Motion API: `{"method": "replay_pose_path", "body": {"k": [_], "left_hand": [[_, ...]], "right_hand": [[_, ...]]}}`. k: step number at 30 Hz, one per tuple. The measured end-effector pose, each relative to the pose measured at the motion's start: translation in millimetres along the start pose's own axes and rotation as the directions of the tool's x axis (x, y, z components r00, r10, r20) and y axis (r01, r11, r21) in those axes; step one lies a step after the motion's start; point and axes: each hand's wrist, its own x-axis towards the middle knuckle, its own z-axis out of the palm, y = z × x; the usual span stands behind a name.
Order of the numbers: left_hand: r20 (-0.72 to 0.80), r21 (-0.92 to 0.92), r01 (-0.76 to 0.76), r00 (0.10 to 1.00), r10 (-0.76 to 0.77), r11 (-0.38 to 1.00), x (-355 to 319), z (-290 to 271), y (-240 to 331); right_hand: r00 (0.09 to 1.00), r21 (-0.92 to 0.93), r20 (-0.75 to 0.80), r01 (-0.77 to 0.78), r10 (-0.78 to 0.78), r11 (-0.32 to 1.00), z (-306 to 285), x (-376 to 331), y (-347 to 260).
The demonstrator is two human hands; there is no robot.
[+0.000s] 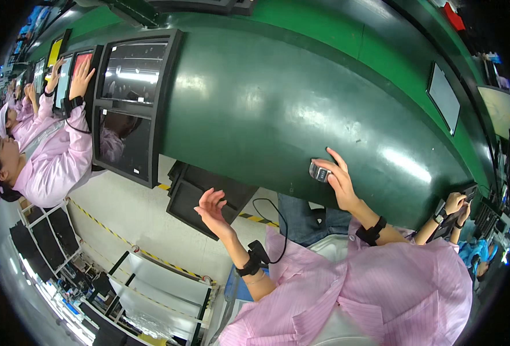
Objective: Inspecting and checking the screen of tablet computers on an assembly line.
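Note:
My right hand point(342, 183) is over the near part of the green tabletop point(255, 115). Its thumb and fingers hold a small silver-and-black device point(320, 172) with a little display; its exact kind is hard to make out. The index finger stretches out past the device. My left hand point(212, 212) hangs off the table's near edge, above a black tray point(200, 193). Nothing is in it, and its fingers are apart and slightly curled. Black straps point(248, 265) circle both wrists, and a black cable runs from the left one.
At the left, a black frame point(157, 109) with two dark glossy panels stands on the table's edge. Beyond it a co-worker point(59, 155) in pink raises both hands. Another person's hands point(455, 207) work at far right. A flat grey panel point(444, 98) lies at the far right side.

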Motion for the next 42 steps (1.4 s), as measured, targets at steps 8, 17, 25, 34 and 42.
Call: {"method": "replay_pose_path", "body": {"k": [8, 17, 25, 34, 42], "left_hand": [[-0.052, -0.074, 0.056, 0.997, -0.06, 0.996, -29.7, -49.4, -41.9], [-0.514, 0.714, 0.32, 0.844, 0.155, 0.623, 4.5, -168.0, -236.0], [-0.604, 0.747, 0.501, 0.786, 0.13, 0.437, 2.4, -232.6, -339.2], [-0.478, 0.734, 0.225, 0.842, 0.251, 0.641, 8.6, -258.5, -352.9], [-0.605, 0.568, -0.015, 0.67, 0.43, 0.823, -57.4, -267.7, -308.8]], "right_hand": [[0.997, 0.115, -0.009, 0.074, -0.073, 0.991, -3.1, -2.3, 6.3], [0.894, -0.676, -0.379, -0.089, -0.241, 0.732, -209.9, 23.7, 75.2], [0.921, -0.871, -0.377, -0.314, -0.102, 0.379, -424.4, 26.9, 237.1], [0.908, -0.982, -0.133, -0.176, -0.397, -0.074, -556.1, 78.7, 357.7], [0.705, -0.922, -0.272, 0.004, -0.655, 0.387, -457.4, 39.0, 196.7]]}}
